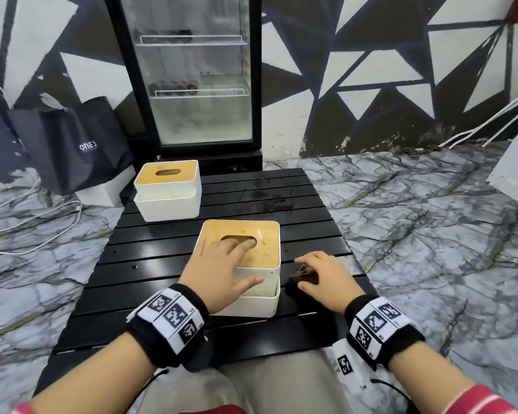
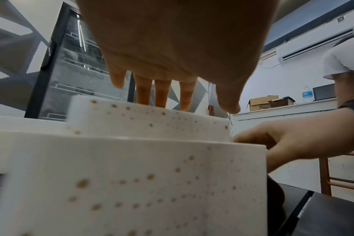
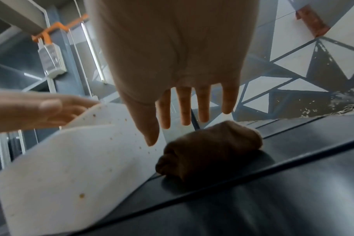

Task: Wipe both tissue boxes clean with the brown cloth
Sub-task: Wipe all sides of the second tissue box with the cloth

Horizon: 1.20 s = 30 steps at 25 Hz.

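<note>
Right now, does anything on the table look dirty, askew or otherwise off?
Yes. The near tissue box has brown specks spattered over its white sides. The black table shows a wet-looking smear behind it. The brown cloth lies bunched, not yet gripped.

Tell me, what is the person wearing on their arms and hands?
Both hands are bare, no gloves. The left hand and the right hand each have a thick black wristband with white tiles printed in black square codes. A thin black cable runs from each band. Red sleeves with pale stripes show at the picture's bottom edge.
</note>
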Tool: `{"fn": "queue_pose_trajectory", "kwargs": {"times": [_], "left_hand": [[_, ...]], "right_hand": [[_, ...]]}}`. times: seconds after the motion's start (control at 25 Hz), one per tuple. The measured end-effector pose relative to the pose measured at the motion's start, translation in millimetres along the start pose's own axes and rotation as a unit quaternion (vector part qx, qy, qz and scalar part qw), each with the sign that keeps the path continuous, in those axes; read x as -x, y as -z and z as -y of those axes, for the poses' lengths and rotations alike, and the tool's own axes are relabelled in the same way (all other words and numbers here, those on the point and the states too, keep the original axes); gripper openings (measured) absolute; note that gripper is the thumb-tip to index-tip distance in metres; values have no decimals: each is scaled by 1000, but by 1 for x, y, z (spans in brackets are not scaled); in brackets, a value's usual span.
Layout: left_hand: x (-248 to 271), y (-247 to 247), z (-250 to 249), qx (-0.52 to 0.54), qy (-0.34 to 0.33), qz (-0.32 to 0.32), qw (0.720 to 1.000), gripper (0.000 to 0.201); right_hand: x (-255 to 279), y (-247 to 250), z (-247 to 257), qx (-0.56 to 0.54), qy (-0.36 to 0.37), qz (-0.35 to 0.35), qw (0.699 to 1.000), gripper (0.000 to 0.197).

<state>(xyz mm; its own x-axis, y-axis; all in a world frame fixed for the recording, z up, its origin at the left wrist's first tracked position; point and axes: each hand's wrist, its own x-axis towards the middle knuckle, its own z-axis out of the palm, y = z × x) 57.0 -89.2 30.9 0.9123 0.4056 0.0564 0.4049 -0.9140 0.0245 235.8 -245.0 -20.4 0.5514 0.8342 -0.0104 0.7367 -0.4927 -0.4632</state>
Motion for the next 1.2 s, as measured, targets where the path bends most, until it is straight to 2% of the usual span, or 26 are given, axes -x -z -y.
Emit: {"fn": "queue_pose_trajectory", "kwargs": {"times": [0.12, 0.24, 0.36, 0.6, 0.68, 0.76, 0.88, 1.04, 1.2], "left_hand": [[-21, -5, -18, 12, -9, 30, 999, 89], [-30, -10, -29, 4, -10, 47, 999, 73], [-34, -13, -36, 12, 9, 40, 999, 62], [-45, -19, -43, 33, 26, 30, 999, 57], [-44, -17, -40, 62, 31, 18, 997, 56], [-44, -12, -35, 112, 25, 2, 993, 60], [-47, -1, -30, 207, -11, -22, 978, 74], [-50, 3, -21, 356, -31, -122, 926, 70], [-50, -4, -19, 456, -22, -148, 877, 86]], "right_hand": [[-7, -4, -2, 59, -14, 66, 996, 53], [-11, -9, -3, 67, -19, 102, 992, 48], [-12, -14, -4, 70, -13, 100, 992, 40], [-11, -19, -4, 60, -8, 93, 994, 27], [-8, -16, -5, 21, -13, 94, 995, 26], [-4, -6, -7, -59, -23, 64, 996, 27], [0, 12, -13, -152, -33, -40, 987, 29], [-5, 29, 3, -296, -13, -159, 942, 33], [-4, 32, 23, -315, 27, -216, 924, 35]]}}
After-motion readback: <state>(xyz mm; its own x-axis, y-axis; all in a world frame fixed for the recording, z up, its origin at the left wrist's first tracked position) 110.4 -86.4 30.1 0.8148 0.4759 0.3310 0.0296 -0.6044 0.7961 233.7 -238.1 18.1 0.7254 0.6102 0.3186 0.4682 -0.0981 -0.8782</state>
